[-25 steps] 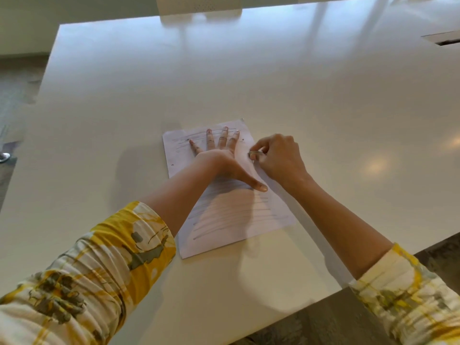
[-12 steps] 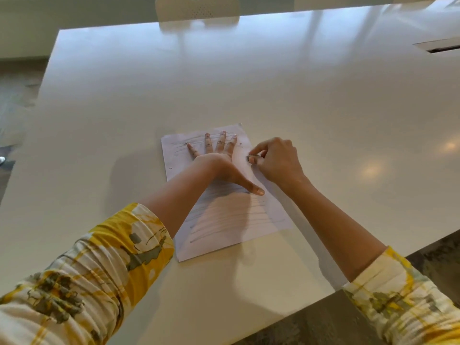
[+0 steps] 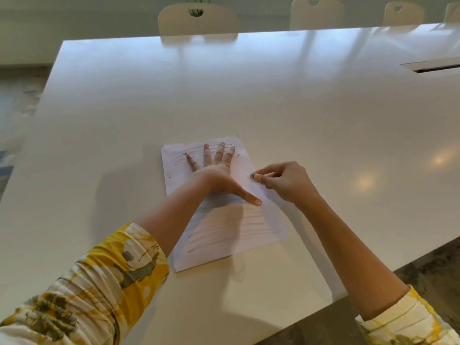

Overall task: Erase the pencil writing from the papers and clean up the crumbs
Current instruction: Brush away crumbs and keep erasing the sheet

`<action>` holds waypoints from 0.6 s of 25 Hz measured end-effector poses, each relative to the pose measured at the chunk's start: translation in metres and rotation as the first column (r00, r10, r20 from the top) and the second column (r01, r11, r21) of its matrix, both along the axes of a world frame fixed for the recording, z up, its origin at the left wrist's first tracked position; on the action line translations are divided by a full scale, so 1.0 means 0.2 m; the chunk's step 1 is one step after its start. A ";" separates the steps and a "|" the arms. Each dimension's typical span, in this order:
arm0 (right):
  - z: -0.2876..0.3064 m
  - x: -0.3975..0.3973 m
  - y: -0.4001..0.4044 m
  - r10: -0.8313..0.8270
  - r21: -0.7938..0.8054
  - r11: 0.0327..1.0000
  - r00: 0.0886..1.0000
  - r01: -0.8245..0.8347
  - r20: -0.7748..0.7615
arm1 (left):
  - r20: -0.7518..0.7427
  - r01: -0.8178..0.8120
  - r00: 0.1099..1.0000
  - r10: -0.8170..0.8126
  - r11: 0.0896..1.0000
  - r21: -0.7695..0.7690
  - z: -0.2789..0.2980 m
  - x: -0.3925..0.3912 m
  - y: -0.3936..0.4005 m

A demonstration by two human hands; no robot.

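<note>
A white sheet of paper with grey pencil lines lies on the white table, tilted slightly. My left hand presses flat on its upper half, fingers spread, thumb pointing right. My right hand pinches a small eraser between thumb and fingers at the paper's right edge. A few dark crumbs dot the upper part of the sheet.
Pale chairs stand along the table's far side. A cable slot is set in the tabletop at the far right. The table's near right corner ends at dark patterned floor.
My right hand with the eraser has slid right, from beside the left hand's fingers toward the paper's right edge. The left hand stays pressed on the sheet. The view has tilted up.
</note>
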State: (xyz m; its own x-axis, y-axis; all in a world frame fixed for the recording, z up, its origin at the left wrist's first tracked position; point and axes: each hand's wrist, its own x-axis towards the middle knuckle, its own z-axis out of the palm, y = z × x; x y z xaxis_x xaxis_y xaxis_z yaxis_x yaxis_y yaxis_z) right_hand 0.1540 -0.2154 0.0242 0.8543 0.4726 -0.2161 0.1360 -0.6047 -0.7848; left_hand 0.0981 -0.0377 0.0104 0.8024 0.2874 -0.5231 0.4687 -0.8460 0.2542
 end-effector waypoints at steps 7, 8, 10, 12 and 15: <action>0.09 0.03 0.01 -0.063 0.348 0.889 0.833 0.297 -0.549 | 0.637 -0.007 0.759 0.136 0.980 -0.201 -0.02 -0.10 -0.03; 0.10 0.03 0.01 -0.046 0.349 0.884 0.800 0.312 -0.599 | 0.683 -0.003 0.700 0.206 0.958 -0.287 0.00 -0.11 -0.04; 0.11 0.01 0.02 -0.012 0.347 0.882 0.750 0.320 -0.662 | 0.715 0.046 0.631 0.300 0.906 -0.421 0.02 -0.12 -0.06; 0.12 0.00 0.02 0.014 0.360 0.868 0.708 0.342 -0.706 | 0.714 0.077 0.591 0.376 0.854 -0.514 0.02 -0.14 -0.07; 0.12 -0.02 0.03 0.067 0.395 0.844 0.659 0.363 -0.749 | 0.684 0.080 0.534 0.496 0.776 -0.625 0.03 -0.16 -0.07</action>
State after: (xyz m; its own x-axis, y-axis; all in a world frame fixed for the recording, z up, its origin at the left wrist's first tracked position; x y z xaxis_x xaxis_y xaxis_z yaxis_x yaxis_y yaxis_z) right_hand 0.1506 -0.2095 0.0481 0.5922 0.5714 -0.5682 -0.6470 -0.0832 -0.7579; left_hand 0.0661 -0.0518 0.0155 0.8919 0.4178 0.1730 -0.0310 -0.3251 0.9452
